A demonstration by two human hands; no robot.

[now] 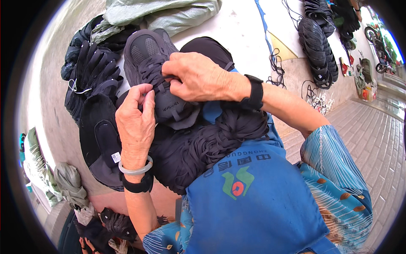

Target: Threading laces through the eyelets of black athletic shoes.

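A dark grey shoe upper [146, 48] with mesh at its toe lies in front of me, toe pointing away. Its black shoelace [149, 71] runs in rows across the tongue. My right hand [198, 76] is closed over the right side of the lacing, a dark strand of lace at its fingertips. On the left edge of the lacing, my left hand [134, 122] pinches with thumb and forefinger; what lies between them is too small to make out. Below the upper, a thick bundle of black shoelaces [224, 137] rests across my lap, against my blue apron [258, 203].
Left of the shoe are stacked black uppers [91, 70] and a large black piece with a white label [97, 135]. A pale green sack [182, 19] lies beyond. More uppers [319, 53] hang together at the far right, near loose black laces [277, 70]. Another person's hands [86, 244] show at lower left.
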